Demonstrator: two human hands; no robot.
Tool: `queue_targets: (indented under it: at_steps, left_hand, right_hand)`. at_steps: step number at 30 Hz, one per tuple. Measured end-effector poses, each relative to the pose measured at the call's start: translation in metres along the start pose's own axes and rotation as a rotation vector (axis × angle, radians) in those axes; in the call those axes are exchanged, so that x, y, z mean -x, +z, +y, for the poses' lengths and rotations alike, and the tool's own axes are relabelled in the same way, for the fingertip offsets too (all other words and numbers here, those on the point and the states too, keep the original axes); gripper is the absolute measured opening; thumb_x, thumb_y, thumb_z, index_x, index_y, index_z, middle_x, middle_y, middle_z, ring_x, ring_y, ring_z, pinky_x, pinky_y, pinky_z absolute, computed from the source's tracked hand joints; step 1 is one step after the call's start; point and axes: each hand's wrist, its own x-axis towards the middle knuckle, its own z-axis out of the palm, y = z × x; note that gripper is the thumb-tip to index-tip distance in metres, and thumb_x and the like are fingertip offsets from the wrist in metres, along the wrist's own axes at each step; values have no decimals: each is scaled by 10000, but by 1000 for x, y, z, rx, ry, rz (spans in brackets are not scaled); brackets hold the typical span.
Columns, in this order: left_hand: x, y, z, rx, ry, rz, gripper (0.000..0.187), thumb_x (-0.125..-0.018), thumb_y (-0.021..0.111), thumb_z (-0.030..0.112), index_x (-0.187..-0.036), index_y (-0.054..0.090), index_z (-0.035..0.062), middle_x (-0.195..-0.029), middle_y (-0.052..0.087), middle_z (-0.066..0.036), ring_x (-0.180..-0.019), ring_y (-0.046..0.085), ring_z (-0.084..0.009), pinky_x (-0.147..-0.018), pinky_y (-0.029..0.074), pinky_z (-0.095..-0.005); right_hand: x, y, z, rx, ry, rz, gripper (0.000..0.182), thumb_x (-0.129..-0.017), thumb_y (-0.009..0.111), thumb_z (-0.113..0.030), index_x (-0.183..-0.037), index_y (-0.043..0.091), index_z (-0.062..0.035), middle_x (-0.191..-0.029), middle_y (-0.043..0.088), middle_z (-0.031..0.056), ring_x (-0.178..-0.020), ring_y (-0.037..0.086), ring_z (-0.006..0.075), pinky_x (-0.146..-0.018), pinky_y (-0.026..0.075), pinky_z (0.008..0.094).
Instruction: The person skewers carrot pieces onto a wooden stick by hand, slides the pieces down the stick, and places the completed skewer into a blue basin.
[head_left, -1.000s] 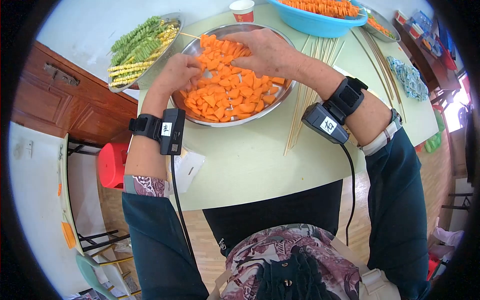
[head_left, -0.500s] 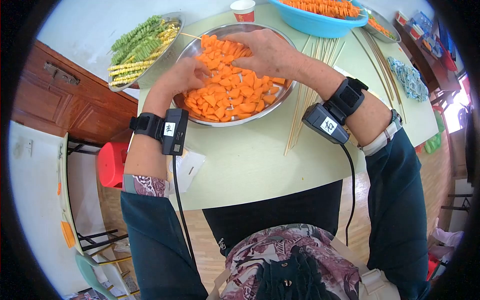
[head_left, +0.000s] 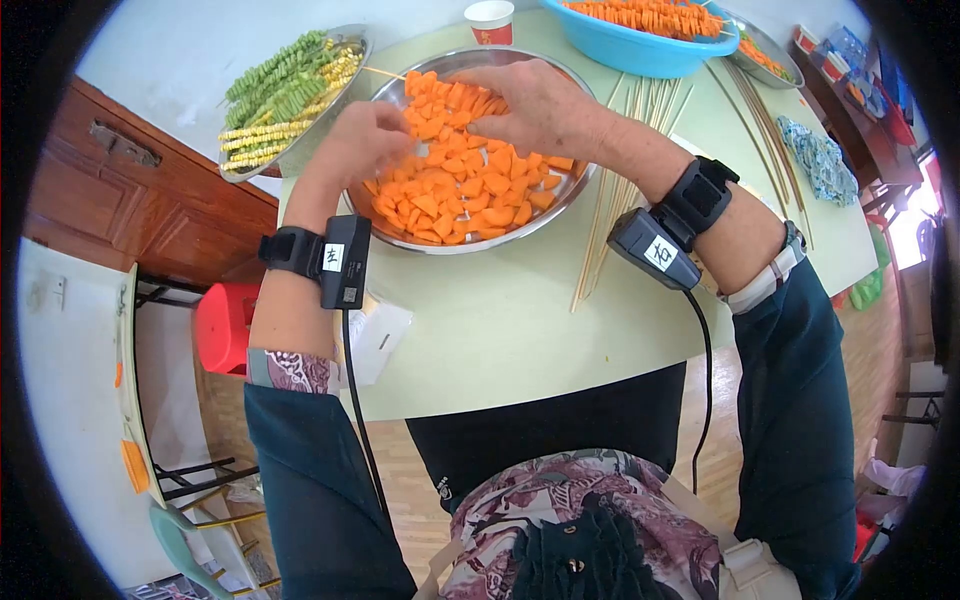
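A steel bowl (head_left: 515, 237) in front of me holds loose orange carrot slices (head_left: 470, 190). My right hand (head_left: 545, 105) reaches over its far right side, curled round a carrot skewer (head_left: 440, 95). Slices are packed along that skewer, and its bare tip pokes out past the bowl's far left rim. My left hand (head_left: 365, 140) hovers over the left side of the bowl, just below the skewer's tip. Its fingers are bent together and slightly blurred; whatever may be between them is hidden.
Left of the bowl, a tilted steel basin (head_left: 335, 120) holds green and yellow vegetable skewers (head_left: 285, 85). A blue basin (head_left: 625, 48) with carrot skewers stands at the back, near a paper cup (head_left: 491, 22). Bare bamboo sticks (head_left: 610, 215) lie right of the bowl, beside a crumpled blue cloth (head_left: 817, 160).
My left hand has risen from the loose slices, up and left toward the skewer's tip. My right hand and the carrot skewer have stayed nearly in place.
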Motion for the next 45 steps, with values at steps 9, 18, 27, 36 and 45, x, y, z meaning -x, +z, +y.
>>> queue_targets:
  at_steps: [9, 18, 27, 36, 45]
  left_hand:
    - [-4, -9, -11, 624, 77, 350, 189, -815, 593, 39, -960, 535, -67, -839, 624, -151, -733, 656, -208, -628, 553, -247]
    - [-7, -9, -15, 710, 110, 388, 229, -817, 584, 8, -1013, 530, -97, -879, 626, -180, -753, 658, -224, -647, 559, -254]
    - [-4, -11, -13, 695, 146, 462, 243, -809, 593, 13, -1020, 543, -98, -875, 626, -170, -737, 655, -205, -631, 553, -237]
    - [-4, -12, -11, 645, 136, 511, 258, -794, 609, 15, -1023, 553, -91, -874, 628, -163, -721, 657, -199, -634, 550, -232]
    - [-5, -11, -12, 481, 163, 539, 238, -785, 620, 15, -998, 585, -85, -851, 636, -142, -673, 649, -167, -597, 540, -221]
  right_hand:
    - [-1, 12, 14, 48, -225, 178, 453, -741, 608, -191, -1136, 533, 17, -982, 605, 226, -895, 594, 334, -808, 477, 386]
    - [2, 9, 9, 93, -218, 128, 501, -748, 648, -145, -1214, 496, -41, -929, 630, 194, -748, 628, 254, -690, 510, 326]
    - [4, 10, 9, 80, -230, 118, 492, -755, 635, -141, -1214, 493, -36, -904, 628, 202, -749, 625, 260, -690, 513, 328]
    - [4, 9, 8, 101, -174, 67, 484, -765, 621, -150, -1218, 488, -45, -983, 608, 198, -835, 609, 269, -753, 505, 336]
    - [4, 8, 7, 109, -144, 32, 472, -773, 620, -160, -1213, 489, -48, -1017, 598, 191, -881, 596, 269, -787, 494, 347]
